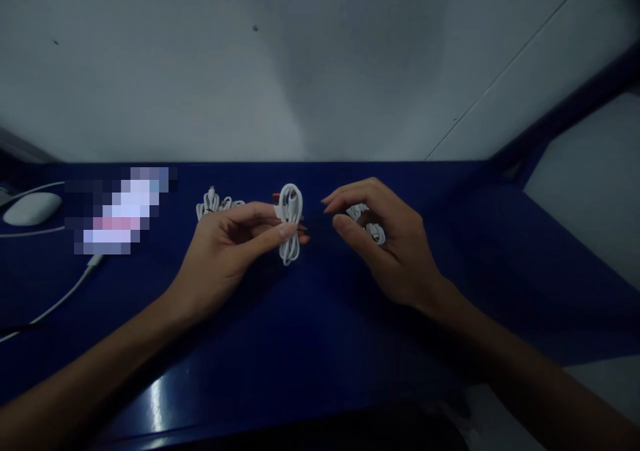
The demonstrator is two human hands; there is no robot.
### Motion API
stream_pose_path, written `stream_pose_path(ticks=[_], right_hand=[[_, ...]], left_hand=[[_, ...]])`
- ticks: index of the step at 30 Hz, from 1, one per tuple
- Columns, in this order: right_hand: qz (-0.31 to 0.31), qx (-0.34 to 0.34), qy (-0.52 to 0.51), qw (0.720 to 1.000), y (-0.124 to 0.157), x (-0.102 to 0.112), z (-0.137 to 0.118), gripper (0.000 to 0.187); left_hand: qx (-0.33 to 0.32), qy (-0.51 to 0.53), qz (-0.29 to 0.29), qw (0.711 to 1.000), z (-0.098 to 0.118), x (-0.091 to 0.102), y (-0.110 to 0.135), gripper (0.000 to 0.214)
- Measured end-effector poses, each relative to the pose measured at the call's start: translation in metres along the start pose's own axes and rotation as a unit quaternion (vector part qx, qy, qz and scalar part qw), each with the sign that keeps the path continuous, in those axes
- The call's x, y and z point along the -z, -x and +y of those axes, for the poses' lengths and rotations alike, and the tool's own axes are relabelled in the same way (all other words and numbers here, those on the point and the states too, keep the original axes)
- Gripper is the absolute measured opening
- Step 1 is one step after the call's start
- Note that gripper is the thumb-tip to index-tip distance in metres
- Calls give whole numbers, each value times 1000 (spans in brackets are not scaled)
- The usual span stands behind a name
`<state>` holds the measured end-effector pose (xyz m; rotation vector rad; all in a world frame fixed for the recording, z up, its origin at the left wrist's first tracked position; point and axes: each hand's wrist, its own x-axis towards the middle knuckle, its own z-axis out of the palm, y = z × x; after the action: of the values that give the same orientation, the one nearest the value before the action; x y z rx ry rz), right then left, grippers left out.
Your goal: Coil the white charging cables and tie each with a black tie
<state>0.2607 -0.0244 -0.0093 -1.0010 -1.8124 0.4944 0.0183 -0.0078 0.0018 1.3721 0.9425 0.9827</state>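
My left hand (230, 241) pinches a coiled white cable bundle (291, 223) at its middle, holding it just above the dark blue table (310, 344). My right hand (385, 238) hovers to the right of that bundle with its fingers curled and apart, holding nothing; it does not touch the bundle. A second coiled white cable (373, 228) lies on the table under my right hand, partly hidden by the fingers. A third white cable bundle (216, 204) lies on the table behind my left hand.
A white mouse (33, 208) sits at the far left, with thin white cords (60, 298) trailing towards the front edge. A blurred-out object (120, 211) lies beside it. A pale wall stands behind the table; the table's right edge drops to a light floor.
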Motion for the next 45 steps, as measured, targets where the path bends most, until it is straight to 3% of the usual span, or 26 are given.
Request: stream_pose_path(ticks=[4, 7, 13, 18, 24, 30, 36, 45], right_hand=[[-51, -5, -25, 998, 1, -1, 1, 11], [-76, 4, 18, 997, 1, -3, 1, 8], [-51, 57, 56, 996, 1, -7, 2, 10], [-45, 55, 37, 997, 4, -11, 5, 10], [-62, 55, -7, 997, 8, -16, 5, 12], [-71, -17, -74, 995, 9, -15, 3, 6], [-63, -78, -102, 990, 8, -11, -3, 7], [-71, -117, -178, 974, 7, -11, -7, 15]], left_hand=[[8, 1, 5, 1000, 1, -1, 1, 7], [15, 2, 12, 1000, 1, -2, 1, 11], [31, 8, 22, 999, 1, -3, 1, 13], [48, 12, 26, 998, -2, -2, 1, 16], [79, 84, -14, 993, -11, 1, 0, 10], [130, 167, -35, 977, -12, -1, 0, 20], [130, 157, -42, 978, -9, 0, -2, 17], [147, 162, -42, 975, -12, 2, -1, 19]])
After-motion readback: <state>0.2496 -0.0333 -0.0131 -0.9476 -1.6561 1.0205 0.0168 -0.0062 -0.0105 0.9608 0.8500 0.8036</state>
